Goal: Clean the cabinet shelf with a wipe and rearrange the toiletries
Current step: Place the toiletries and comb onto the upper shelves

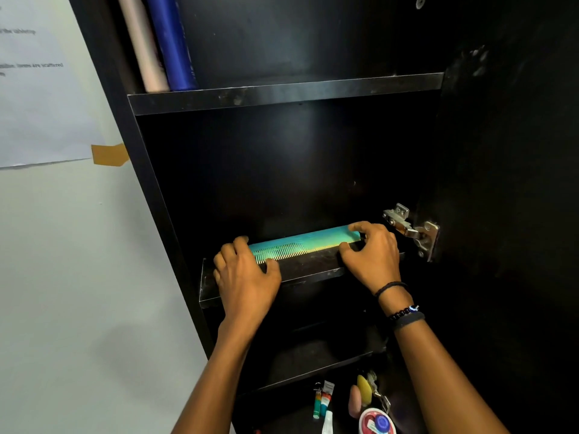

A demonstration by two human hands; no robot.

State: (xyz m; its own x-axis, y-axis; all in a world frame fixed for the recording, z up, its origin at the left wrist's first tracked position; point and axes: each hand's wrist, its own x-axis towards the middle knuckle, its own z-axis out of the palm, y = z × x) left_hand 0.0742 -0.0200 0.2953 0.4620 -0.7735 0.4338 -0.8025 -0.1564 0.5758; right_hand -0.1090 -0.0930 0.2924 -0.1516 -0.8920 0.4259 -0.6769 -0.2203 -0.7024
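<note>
Nearest you, at the bottom of the view, the other toiletries (324,400) wait in a loose cluster below the cabinet: small tubes, a yellow and a pink piece, and a round white tub (376,422). No wipe shows anywhere, so you look to be in the rearranging step, with the teal comb (300,242) going onto the dark shelf (307,272).

Your left hand (247,277) has its fingers curled over the comb's left end, thumb tucked against the teeth. Your right hand (372,255) pinches the right end, forefinger over the spine and thumb at the near edge, close to the metal hinge (410,230). The comb runs lengthwise along the shelf, teeth toward you; whether it rests on the board or hovers just above it, I cannot tell.

Next, I judge, you square it parallel to the front edge, let go with both hands together, then reach down for the tubes. Keep your right knuckles off that hinge.
</note>
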